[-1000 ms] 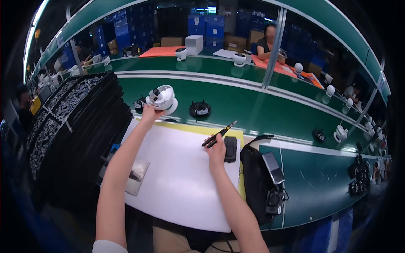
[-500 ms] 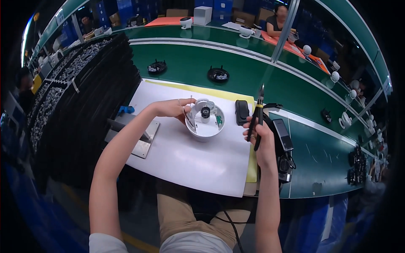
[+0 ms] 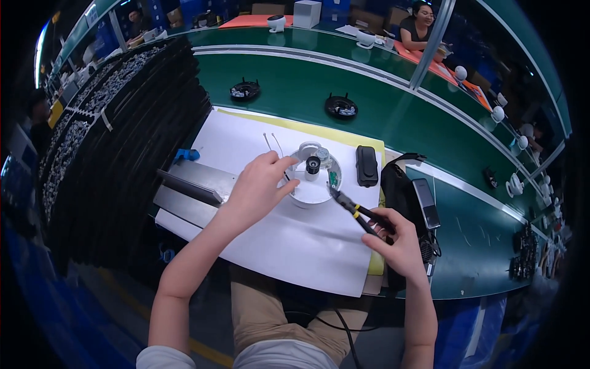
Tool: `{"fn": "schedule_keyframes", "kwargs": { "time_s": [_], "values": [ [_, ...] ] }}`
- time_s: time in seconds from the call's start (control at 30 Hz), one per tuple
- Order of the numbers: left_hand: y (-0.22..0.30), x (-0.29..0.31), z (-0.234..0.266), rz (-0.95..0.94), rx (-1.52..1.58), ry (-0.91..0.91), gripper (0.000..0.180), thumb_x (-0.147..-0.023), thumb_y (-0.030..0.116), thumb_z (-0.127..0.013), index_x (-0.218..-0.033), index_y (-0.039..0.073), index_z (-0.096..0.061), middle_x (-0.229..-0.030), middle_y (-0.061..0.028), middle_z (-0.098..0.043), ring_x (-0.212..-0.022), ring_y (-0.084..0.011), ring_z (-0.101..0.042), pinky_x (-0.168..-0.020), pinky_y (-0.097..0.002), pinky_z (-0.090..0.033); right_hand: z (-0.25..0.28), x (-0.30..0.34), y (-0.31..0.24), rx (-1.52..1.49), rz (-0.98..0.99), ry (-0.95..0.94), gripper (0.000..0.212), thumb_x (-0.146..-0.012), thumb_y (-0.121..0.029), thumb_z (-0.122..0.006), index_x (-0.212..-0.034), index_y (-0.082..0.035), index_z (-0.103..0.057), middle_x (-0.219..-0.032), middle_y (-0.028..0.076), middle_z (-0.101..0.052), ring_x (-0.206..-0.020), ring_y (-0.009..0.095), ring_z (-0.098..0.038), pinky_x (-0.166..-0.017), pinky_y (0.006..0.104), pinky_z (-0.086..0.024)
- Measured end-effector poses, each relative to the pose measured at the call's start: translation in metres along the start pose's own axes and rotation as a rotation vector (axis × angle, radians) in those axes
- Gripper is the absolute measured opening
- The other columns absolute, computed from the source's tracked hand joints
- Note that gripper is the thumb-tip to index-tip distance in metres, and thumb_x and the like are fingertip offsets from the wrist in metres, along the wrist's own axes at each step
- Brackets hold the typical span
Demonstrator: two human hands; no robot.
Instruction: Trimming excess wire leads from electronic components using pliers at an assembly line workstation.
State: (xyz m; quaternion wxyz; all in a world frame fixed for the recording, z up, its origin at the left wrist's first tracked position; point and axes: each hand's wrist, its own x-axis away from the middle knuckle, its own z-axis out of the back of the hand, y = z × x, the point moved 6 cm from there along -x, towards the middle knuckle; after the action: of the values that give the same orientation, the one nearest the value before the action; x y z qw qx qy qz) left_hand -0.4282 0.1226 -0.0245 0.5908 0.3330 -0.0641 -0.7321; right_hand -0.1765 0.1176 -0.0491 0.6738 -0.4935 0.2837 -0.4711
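A white, round camera housing [image 3: 305, 200] sits on the white sheet, its inside facing up. Within it are a black lens [image 3: 313, 165] and a small green circuit board [image 3: 334, 178]. My left hand [image 3: 255, 184] is at the housing's left rim, thumb and forefinger apart, with thin wires [image 3: 278, 142] rising beside the fingers. It seems to hold nothing, though the other fingers are partly hidden. My right hand [image 3: 399, 240] grips black-and-yellow cutting pliers [image 3: 355, 210] by the handles. Their jaws point at the housing's right rim, close to the board.
Stacked black trays [image 3: 132, 147] of small parts rise at the left, beside a metal fixture [image 3: 196, 190]. A black case [image 3: 367, 166] and a handheld device [image 3: 425, 203] lie at the right. Black round bases [image 3: 341, 106] rest on the green conveyor [image 3: 289, 80]; a person [image 3: 418, 31] sits beyond.
My right hand has lowered the pliers and swung their jaws leftward to the housing. My left hand has shifted over the housing's near left side, its fingers spreading. The view has shifted slightly.
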Motion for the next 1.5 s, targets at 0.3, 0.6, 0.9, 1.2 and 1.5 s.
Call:
{"fn": "schedule_keyframes", "kwargs": {
  "time_s": [0.3, 0.6, 0.9, 1.2, 1.5],
  "values": [
    [-0.022, -0.022, 0.007, 0.093, 0.114, -0.061, 0.009, -0.076, 0.008, -0.067, -0.08, 0.0, -0.066, -0.069, -0.0075, -0.058, -0.058, -0.0145, -0.051, -0.055, -0.0277, -0.043, -0.032, -0.012, -0.039, 0.642, 0.362, 0.285, 0.046, -0.063, -0.022, -0.076, -0.1, -0.001, -0.058, -0.086, 0.01, -0.058, -0.077, 0.021, -0.058, -0.072, 0.031, -0.046],
    [-0.017, -0.033, 0.01, 0.026, 0.142, -0.11, 0.007, -0.077, 0.006, -0.066, -0.078, 0.0, -0.064, -0.068, -0.0072, -0.059, -0.058, -0.0127, -0.051, -0.055, -0.0255, -0.043, -0.05, -0.033, -0.054, 0.839, 0.478, 0.382, 0.049, -0.062, -0.024, -0.076, -0.1, 0.002, -0.058, -0.086, 0.01, -0.057, -0.078, 0.023, -0.058, -0.07, 0.0342, -0.047],
    [-0.023, -0.037, 0.014, 0.01, 0.164, -0.137, 0.008, -0.078, 0.005, -0.063, -0.079, -0.002, -0.063, -0.07, -0.011, -0.061, -0.064, -0.0186, -0.058, -0.06, -0.0291, -0.047, -0.059, -0.041, -0.054, 0.829, 0.436, 0.36, 0.048, -0.063, -0.025, -0.076, -0.099, 0.002, -0.059, -0.084, 0.011, -0.058, -0.076, 0.022, -0.06, -0.068, 0.0328, -0.049],
    [-0.022, -0.037, 0.015, -0.015, 0.169, -0.146, 0.009, -0.078, 0.005, -0.061, -0.078, -0.004, -0.063, -0.069, -0.0138, -0.06, -0.066, -0.0244, -0.058, -0.064, -0.0343, -0.046, -0.06, -0.039, -0.055, 0.849, 0.431, 0.398, 0.048, -0.062, -0.024, -0.076, -0.099, 0.003, -0.06, -0.083, 0.011, -0.059, -0.075, 0.021, -0.061, -0.067, 0.0321, -0.049],
    [-0.024, -0.037, 0.014, -0.039, 0.178, -0.136, 0.009, -0.077, 0.005, -0.061, -0.077, -0.004, -0.063, -0.069, -0.0146, -0.06, -0.066, -0.0254, -0.058, -0.064, -0.0346, -0.046, -0.062, -0.045, -0.05, 0.773, 0.418, 0.378, 0.047, -0.063, -0.024, -0.076, -0.098, 0.002, -0.06, -0.081, 0.011, -0.059, -0.073, 0.021, -0.061, -0.066, 0.0312, -0.049]
  ]
}}
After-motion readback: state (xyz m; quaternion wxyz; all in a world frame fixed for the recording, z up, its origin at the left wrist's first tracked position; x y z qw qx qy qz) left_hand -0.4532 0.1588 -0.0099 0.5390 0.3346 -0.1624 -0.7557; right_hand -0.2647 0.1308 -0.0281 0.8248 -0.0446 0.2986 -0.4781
